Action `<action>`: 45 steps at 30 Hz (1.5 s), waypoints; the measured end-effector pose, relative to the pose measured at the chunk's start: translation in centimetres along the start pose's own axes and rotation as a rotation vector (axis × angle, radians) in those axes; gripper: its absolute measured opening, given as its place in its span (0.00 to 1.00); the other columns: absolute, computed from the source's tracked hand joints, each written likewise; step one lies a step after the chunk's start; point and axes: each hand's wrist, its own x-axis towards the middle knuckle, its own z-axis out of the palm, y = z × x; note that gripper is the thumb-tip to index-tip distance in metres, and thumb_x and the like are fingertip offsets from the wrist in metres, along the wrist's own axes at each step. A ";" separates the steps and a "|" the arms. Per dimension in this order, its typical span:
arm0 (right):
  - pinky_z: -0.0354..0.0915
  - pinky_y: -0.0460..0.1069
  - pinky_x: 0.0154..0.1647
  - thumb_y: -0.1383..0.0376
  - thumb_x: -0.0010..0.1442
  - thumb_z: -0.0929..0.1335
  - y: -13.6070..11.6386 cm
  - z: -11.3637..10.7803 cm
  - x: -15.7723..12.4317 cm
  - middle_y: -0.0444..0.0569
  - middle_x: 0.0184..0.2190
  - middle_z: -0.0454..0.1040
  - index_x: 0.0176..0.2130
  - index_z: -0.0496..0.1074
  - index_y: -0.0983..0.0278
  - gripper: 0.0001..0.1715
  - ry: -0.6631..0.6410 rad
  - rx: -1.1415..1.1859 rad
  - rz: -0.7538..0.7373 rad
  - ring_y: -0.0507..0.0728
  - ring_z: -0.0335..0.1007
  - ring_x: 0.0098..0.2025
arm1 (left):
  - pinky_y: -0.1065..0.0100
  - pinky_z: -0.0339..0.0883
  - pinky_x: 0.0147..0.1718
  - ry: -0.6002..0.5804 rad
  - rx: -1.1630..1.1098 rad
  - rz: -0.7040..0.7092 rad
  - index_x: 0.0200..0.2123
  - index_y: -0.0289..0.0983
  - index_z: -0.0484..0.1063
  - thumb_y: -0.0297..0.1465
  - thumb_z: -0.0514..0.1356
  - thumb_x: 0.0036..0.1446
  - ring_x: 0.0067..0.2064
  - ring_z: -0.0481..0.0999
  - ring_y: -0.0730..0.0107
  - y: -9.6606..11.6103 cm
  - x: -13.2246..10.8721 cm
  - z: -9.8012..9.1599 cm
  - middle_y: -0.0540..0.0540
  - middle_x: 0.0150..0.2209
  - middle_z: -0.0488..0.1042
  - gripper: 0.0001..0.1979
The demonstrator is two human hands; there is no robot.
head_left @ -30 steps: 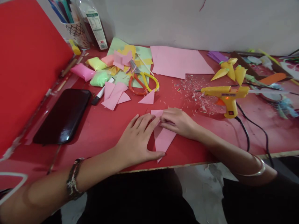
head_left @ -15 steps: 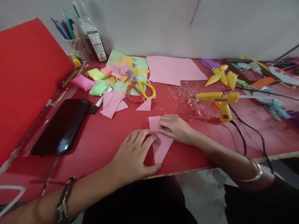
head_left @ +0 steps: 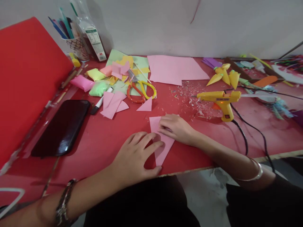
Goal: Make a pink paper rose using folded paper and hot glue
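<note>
I have a pink paper piece (head_left: 164,150) lying flat at the near middle of the red table (head_left: 101,135). My left hand (head_left: 133,157) is loosely spread, its index finger and thumb at the paper's left side, gripping nothing. My right hand (head_left: 176,127) rests on the paper's far right part with curled fingers; I cannot tell whether they pinch anything. Just beyond sits a pink triangle (head_left: 146,105), next to the scissors (head_left: 139,85). Farther right I see a yellow glue gun (head_left: 219,96); at left, a black phone (head_left: 61,127); at far middle, a large pink sheet (head_left: 175,69).
</note>
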 end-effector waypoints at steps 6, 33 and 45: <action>0.50 0.45 0.29 0.66 0.57 0.60 -0.1 0.0 0.0 0.45 0.23 0.65 0.24 0.60 0.65 0.11 0.000 -0.001 0.006 0.51 0.56 0.27 | 0.55 0.58 0.48 -0.031 0.004 0.003 0.49 0.42 0.64 0.42 0.55 0.49 0.49 0.61 0.57 0.1 -0.4 -0.1 0.46 0.51 0.63 0.23; 0.57 0.50 0.38 0.65 0.56 0.61 -1.3 -0.9 -1.1 0.51 0.33 0.67 0.36 0.67 0.68 0.09 0.084 -0.004 0.071 0.55 0.59 0.36 | 0.47 0.47 0.53 -0.134 0.074 -0.028 0.55 0.50 0.54 0.48 0.51 0.50 0.58 0.52 0.52 -0.3 -0.9 0.3 0.46 0.59 0.53 0.28; 0.54 0.56 0.50 0.53 0.56 0.60 -5.5 -1.1 -7.5 0.47 0.49 0.63 0.49 0.64 0.53 0.21 -0.149 -0.139 -0.107 0.59 0.54 0.49 | 0.45 0.48 0.52 -0.155 0.069 -0.046 0.54 0.49 0.56 0.45 0.53 0.50 0.58 0.53 0.52 -0.1 -0.7 0.0 0.44 0.58 0.55 0.27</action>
